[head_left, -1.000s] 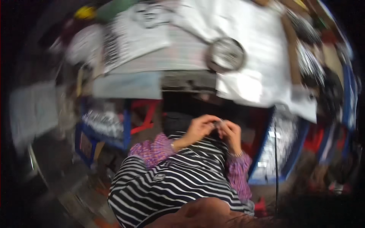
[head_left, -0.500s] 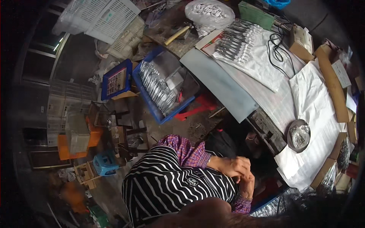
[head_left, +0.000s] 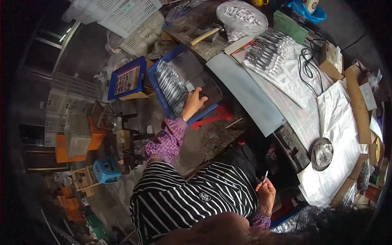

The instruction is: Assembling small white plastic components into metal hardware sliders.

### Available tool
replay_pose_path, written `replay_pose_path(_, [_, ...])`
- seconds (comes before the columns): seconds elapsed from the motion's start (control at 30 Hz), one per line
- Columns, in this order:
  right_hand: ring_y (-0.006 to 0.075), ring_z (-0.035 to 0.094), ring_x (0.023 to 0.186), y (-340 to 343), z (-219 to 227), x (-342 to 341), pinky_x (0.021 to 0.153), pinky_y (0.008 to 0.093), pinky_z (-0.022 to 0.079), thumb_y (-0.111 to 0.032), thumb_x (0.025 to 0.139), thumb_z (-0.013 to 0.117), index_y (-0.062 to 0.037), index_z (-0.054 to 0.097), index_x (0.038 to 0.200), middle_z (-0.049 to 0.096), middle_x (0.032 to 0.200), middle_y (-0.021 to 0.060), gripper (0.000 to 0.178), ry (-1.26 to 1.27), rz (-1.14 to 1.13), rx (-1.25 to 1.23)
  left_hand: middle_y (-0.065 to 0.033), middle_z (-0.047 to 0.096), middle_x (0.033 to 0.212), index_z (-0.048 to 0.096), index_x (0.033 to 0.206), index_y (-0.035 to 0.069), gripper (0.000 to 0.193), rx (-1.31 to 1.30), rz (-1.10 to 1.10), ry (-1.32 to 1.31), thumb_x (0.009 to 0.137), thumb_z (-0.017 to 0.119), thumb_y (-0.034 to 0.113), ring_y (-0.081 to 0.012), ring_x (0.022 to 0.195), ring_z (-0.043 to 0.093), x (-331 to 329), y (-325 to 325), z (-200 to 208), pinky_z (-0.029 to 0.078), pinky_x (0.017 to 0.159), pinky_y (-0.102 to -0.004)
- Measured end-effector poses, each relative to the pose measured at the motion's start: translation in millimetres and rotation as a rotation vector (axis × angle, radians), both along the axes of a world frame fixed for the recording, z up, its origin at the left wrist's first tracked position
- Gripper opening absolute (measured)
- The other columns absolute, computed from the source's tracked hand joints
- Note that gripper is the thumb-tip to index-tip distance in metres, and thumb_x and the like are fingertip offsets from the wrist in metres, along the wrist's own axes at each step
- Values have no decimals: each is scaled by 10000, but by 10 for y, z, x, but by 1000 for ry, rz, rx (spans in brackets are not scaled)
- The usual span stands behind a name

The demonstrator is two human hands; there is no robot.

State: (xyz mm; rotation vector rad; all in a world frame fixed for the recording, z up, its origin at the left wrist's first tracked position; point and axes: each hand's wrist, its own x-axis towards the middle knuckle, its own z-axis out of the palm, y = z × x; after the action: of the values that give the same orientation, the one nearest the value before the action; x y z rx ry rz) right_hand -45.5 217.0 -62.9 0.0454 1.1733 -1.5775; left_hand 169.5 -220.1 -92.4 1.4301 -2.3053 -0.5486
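My left hand (head_left: 194,104) reaches over the near right side of a blue tray (head_left: 163,99), thumb and forefinger apart. It covers the place where a red-handled tool lay. Slim silvery metal pieces (head_left: 170,85) are stacked in the tray, with a pale flat piece partly behind my fingers. At the lower right, my right hand (head_left: 266,194) is closed on a short, slender silvery metal piece (head_left: 265,177), its end sticking up past the fingertips. The rest of that piece is hidden in the grip, so its kind does not show.
On the right, a bench carries a grey sheet (head_left: 245,94), rows of silvery spoon-like pieces (head_left: 267,51), a black cable (head_left: 304,61) and a round dish (head_left: 321,154). A yellow-handled hammer (head_left: 205,36) lies behind. Below the tray is a red stool (head_left: 214,116); a blue stool (head_left: 107,171) stands left.
My hands, together at my lap before, have parted. The left has swung out to the blue tray; the right stays low, now showing a slender metal piece. The view has shifted slightly.
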Motion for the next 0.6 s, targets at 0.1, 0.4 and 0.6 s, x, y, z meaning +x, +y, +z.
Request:
replay_pose_path(0.1, [149, 569, 680, 5, 46, 37, 631, 258, 466, -131, 907, 552, 34, 570, 1113, 623, 795, 82, 265, 8, -17, 15, -275, 592, 963, 428, 1252, 43, 628, 25, 59, -152, 713, 669, 255, -445, 923, 560, -4, -139, -267, 461, 787, -488])
replay_pose_path(0.4, [134, 571, 669, -70, 178, 153, 625, 242, 465, -121, 917, 528, 38, 570, 1107, 621, 793, 71, 251, 90, -45, 113, -246, 532, 1189, 314, 1360, -12, 813, 480, 234, 198, 650, 656, 188, -294, 872, 622, -24, -306, -646, 489, 796, -369])
replay_pose_path(0.6, [129, 579, 660, -83, 106, 148, 617, 235, 472, -125, 916, 531, 31, 578, 1097, 624, 794, 68, 244, 96, -56, 83, -185, 592, 822, 562, 1012, 41, 345, 336, -33, 144, 707, 694, 130, -335, 770, 597, 358, -79, -119, 471, 706, -396])
